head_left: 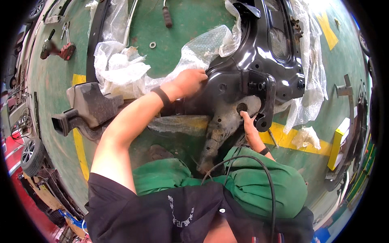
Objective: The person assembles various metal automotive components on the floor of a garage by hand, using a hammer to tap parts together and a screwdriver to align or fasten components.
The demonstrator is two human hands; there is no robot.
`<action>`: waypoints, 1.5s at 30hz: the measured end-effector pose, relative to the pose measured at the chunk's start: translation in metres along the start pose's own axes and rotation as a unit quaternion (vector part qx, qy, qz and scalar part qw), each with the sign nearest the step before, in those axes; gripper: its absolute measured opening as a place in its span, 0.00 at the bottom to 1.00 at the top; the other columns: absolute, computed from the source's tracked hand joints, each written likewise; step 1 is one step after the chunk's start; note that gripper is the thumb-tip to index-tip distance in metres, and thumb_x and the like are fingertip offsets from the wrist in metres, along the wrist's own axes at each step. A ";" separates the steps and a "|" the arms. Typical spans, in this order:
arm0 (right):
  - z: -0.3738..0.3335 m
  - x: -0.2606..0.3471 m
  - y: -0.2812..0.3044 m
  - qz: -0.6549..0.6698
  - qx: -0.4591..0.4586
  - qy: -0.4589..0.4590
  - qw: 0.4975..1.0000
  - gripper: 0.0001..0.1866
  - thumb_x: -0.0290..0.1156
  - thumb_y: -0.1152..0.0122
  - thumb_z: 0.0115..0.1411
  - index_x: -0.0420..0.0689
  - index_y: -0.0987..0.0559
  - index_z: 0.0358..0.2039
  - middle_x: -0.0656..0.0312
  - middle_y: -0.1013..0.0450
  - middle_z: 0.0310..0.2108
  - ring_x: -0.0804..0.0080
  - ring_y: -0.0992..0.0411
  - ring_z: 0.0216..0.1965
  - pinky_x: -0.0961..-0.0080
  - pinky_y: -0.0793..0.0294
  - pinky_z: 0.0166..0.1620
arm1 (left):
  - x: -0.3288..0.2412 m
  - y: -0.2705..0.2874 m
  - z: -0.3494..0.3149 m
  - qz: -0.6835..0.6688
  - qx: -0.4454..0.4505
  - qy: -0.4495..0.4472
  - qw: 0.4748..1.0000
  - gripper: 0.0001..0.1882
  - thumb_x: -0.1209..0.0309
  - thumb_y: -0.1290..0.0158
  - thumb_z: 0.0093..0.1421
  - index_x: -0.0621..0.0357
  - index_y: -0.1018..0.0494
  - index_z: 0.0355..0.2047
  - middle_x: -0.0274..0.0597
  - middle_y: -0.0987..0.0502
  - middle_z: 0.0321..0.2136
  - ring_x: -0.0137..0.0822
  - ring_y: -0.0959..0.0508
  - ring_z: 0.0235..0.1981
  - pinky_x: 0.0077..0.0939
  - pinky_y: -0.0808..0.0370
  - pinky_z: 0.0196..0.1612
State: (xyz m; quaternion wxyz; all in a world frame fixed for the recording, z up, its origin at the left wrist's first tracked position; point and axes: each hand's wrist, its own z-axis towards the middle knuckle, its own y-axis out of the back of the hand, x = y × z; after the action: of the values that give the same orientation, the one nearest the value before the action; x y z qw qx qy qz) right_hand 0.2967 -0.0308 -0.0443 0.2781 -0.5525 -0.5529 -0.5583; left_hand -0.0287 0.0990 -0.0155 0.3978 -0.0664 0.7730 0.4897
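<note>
A glossy black metal car subframe [227,81] lies in front of me on bubble wrap [206,44]. My left hand [188,83] has its fingers curled over the subframe's left part, beside the wrap; its fingertips are mostly hidden. Against the subframe's near side stands a worn, dirty grey metal arm [221,131] with round holes, slanting down between my legs. My right hand [250,126] grips this arm from the right, its thumb close to the large hole and the other fingers out of sight behind. A black bracket [267,101] sticks out just above that hand.
At left lies a dark plastic duct [91,103]. Farther off are power tools [65,50], a metal ring [152,45] and a dark-handled tool [167,17] on the green floor. A crumpled plastic bag [306,137] and a yellow-and-white box [338,143] lie right. A black cable [267,174] crosses my lap.
</note>
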 end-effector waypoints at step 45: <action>0.000 -0.027 0.013 -0.198 0.118 0.023 0.973 0.39 0.76 0.51 0.57 0.50 0.17 0.40 0.54 0.20 0.35 0.51 0.21 0.40 0.62 0.25 0.41 | 0.012 0.024 0.023 -0.068 0.152 -0.015 0.986 0.18 0.74 0.43 0.53 0.60 0.21 0.45 0.50 0.21 0.44 0.51 0.23 0.49 0.38 0.27 0.54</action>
State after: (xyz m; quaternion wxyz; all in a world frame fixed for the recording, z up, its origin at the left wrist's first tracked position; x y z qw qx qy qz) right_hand 0.3153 -0.0424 -0.0652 0.2381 -0.3826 -0.7066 -0.5456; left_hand -0.0359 0.1330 -0.0114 0.4475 -0.0504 0.8261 0.3388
